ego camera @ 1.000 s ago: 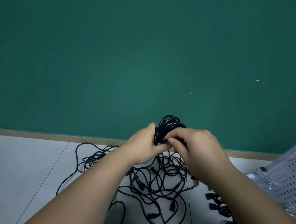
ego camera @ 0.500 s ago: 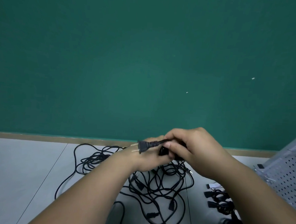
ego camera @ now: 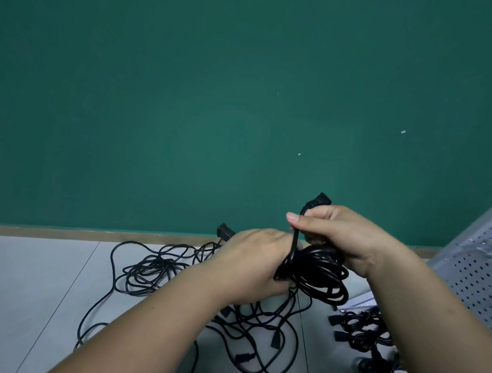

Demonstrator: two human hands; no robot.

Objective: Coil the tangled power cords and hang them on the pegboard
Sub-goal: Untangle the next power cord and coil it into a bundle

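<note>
Room: A plain green wall (ego camera: 186,97) fills the far view, and a pale tiled floor (ego camera: 34,289) lies below it.
Cord being worked: A black coil (ego camera: 317,272) hangs between my hands, above the floor, a little right of centre.
Left grip: My left hand (ego camera: 252,266) clasps the coil's left side. A plug (ego camera: 224,231) pokes out beyond the hand's far edge.
Right grip: My right hand (ego camera: 342,237) pinches the cord's tail between thumb and fingers, just above the coil. The connector (ego camera: 321,200) sticks up past my knuckles.
Floor: Tangled cords (ego camera: 149,268) sprawl to the left and near me. Finished bundles (ego camera: 365,333) lie near right, beside the pegboard (ego camera: 474,269) at the right edge.
Doing it well: I judge that I am binding the coil. I should hold the loops firmly with my left hand so none springs loose. I should draw the tail snugly round the coil's middle, then tuck the connector through, leaving one loop free for a peg.
</note>
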